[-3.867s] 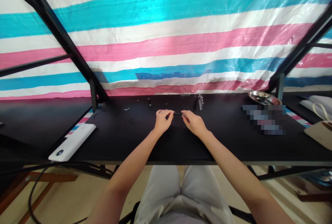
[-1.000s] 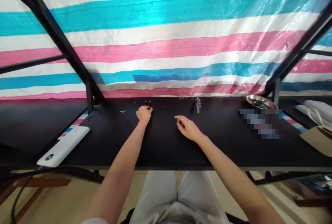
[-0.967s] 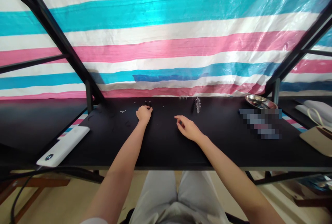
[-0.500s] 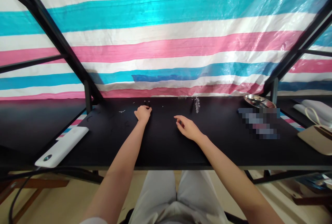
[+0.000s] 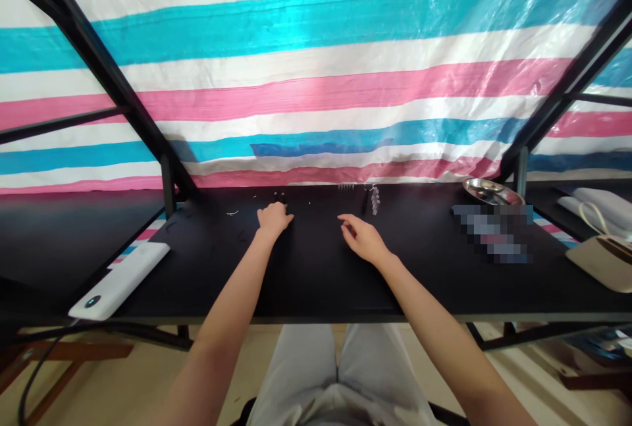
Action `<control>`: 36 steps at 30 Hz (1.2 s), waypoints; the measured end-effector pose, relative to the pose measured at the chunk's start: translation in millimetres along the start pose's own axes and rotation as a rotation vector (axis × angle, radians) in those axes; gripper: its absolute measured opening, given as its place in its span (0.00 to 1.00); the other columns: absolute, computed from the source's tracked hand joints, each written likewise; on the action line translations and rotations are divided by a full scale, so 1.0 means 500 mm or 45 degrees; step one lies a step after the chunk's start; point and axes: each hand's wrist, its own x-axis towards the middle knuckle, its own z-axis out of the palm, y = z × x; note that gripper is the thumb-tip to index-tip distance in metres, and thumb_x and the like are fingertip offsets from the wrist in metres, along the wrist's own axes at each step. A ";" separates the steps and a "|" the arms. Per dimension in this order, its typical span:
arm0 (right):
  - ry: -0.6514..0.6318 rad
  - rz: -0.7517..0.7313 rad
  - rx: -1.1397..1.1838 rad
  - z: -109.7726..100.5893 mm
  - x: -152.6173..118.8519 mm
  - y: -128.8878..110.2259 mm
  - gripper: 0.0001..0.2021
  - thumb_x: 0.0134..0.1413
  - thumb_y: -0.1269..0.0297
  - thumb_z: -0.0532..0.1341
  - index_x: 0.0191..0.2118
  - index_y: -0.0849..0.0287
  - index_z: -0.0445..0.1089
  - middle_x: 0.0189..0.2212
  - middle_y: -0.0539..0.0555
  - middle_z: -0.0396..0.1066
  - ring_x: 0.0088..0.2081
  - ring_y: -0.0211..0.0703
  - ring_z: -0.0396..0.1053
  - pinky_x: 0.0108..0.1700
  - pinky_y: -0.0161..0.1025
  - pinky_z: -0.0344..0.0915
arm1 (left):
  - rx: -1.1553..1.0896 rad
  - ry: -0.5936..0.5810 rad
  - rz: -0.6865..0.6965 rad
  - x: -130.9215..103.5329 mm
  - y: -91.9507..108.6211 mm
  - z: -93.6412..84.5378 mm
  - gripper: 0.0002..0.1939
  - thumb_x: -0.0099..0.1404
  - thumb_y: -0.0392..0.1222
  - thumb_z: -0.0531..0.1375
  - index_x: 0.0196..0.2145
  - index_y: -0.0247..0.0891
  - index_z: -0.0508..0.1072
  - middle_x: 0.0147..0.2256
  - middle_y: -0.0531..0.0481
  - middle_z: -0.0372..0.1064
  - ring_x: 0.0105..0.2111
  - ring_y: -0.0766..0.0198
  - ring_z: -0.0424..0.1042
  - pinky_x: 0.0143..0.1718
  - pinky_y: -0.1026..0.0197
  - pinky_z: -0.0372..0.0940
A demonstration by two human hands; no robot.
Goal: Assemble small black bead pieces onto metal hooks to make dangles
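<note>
At the back of the black table [image 5: 316, 281], my left hand [image 5: 274, 220] lies palm down with its thumb spread away from the fingers. Just beyond its fingertips stand two small dark pieces [image 5: 280, 197] with pale tips, partly hidden by the hand. My right hand [image 5: 363, 239] hovers or rests over the middle of the table; its fingers are loosely bent, the thumb is apart, and nothing shows between them. Beyond it lie a strip of clear small pieces [image 5: 376, 202] and a slim black item [image 5: 365, 202].
A row of tiny clear pieces [image 5: 345, 186] sits at the back edge. White thread-like scraps [image 5: 232, 213] lie left. A white oblong device [image 5: 121, 281] is at the left edge, a shiny metal dish [image 5: 471, 187] and a pixelated item [image 5: 494, 235] at right, a beige pouch [image 5: 600, 261] farther right.
My left thumb has moved out to the right, away from the fingers, which were gathered at the dark pieces. My right hand has shifted slightly right.
</note>
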 end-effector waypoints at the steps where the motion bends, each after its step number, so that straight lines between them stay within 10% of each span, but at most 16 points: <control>1: 0.056 0.021 -0.007 -0.005 0.002 0.002 0.15 0.55 0.65 0.50 0.48 0.57 0.64 0.34 0.52 0.70 0.25 0.35 0.65 0.33 0.34 0.63 | 0.008 -0.060 0.113 -0.010 0.006 -0.009 0.19 0.54 0.52 0.58 0.38 0.39 0.75 0.40 0.41 0.72 0.42 0.49 0.69 0.42 0.54 0.59; 5: 0.485 0.188 -0.029 -0.032 0.009 0.018 0.15 0.55 0.63 0.49 0.46 0.60 0.63 0.34 0.54 0.69 0.27 0.36 0.65 0.34 0.35 0.63 | -0.096 -0.248 0.574 -0.055 0.064 -0.026 0.24 0.55 0.54 0.58 0.46 0.40 0.71 0.39 0.44 0.72 0.41 0.53 0.70 0.39 0.60 0.60; 8: 0.714 0.400 -0.140 -0.056 0.013 0.043 0.15 0.55 0.60 0.49 0.45 0.62 0.63 0.33 0.56 0.69 0.28 0.38 0.64 0.35 0.37 0.62 | -0.177 -0.052 0.798 -0.079 0.136 -0.010 0.27 0.60 0.47 0.55 0.57 0.42 0.60 0.44 0.43 0.69 0.43 0.54 0.68 0.43 0.59 0.59; 14: 0.363 0.709 -0.469 -0.075 0.010 0.103 0.15 0.52 0.57 0.55 0.41 0.61 0.67 0.27 0.56 0.70 0.34 0.46 0.67 0.34 0.39 0.59 | -0.194 0.168 0.928 -0.069 0.262 0.038 0.32 0.62 0.42 0.54 0.61 0.49 0.46 0.47 0.42 0.62 0.46 0.51 0.62 0.46 0.51 0.55; 19: 0.208 0.742 -0.602 -0.056 0.010 0.130 0.13 0.50 0.58 0.57 0.39 0.60 0.69 0.32 0.59 0.71 0.36 0.48 0.68 0.34 0.39 0.59 | -0.098 0.207 0.931 -0.053 0.310 0.059 0.25 0.62 0.40 0.53 0.57 0.45 0.57 0.49 0.41 0.60 0.47 0.50 0.60 0.45 0.49 0.53; 27: 0.204 0.748 -0.588 -0.033 0.025 0.147 0.13 0.49 0.56 0.58 0.35 0.59 0.71 0.32 0.58 0.71 0.35 0.46 0.68 0.33 0.39 0.60 | -0.309 0.367 0.903 -0.047 0.305 0.077 0.10 0.63 0.39 0.53 0.37 0.36 0.73 0.39 0.43 0.68 0.42 0.55 0.64 0.46 0.51 0.51; 36: 0.202 0.744 -0.531 -0.029 0.031 0.150 0.09 0.50 0.59 0.56 0.30 0.57 0.72 0.28 0.54 0.71 0.30 0.42 0.68 0.31 0.36 0.57 | -1.209 0.316 0.672 -0.054 0.197 0.033 0.07 0.54 0.43 0.62 0.30 0.39 0.75 0.33 0.50 0.71 0.31 0.65 0.68 0.38 0.60 0.63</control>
